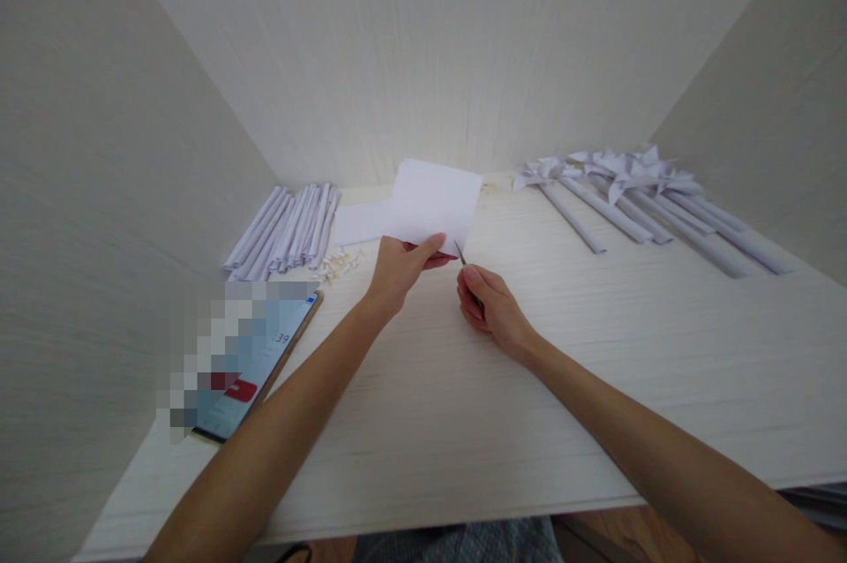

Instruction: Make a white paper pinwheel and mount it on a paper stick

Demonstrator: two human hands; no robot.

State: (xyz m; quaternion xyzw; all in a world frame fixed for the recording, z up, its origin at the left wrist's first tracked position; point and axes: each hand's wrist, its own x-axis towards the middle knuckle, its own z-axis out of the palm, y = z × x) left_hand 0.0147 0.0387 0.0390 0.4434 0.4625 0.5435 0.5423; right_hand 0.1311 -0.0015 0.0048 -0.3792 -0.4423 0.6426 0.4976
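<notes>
**Two hands, a sheet of paper and a thin blade in a pale booth**

A pale wood-grain tabletop (pixel 423 386) sits boxed in by three matching panels: left, right and back. The left hand (pixel 401 267) pinches the lower edge of a white paper sheet (pixel 433 201), lifted just above the surface. The right hand (pixel 493 307) is curled closed around a thin dark tool (pixel 460 254), possibly a small knife, its tip touching the sheet's bottom edge. Rolled paper tubes (pixel 288 232) lie bundled at the back left, paper scraps (pixel 341 263) beside them. Paper pinwheels (pixel 635 197) on stems lie back right. A phone (pixel 255 369) rests front left
</notes>
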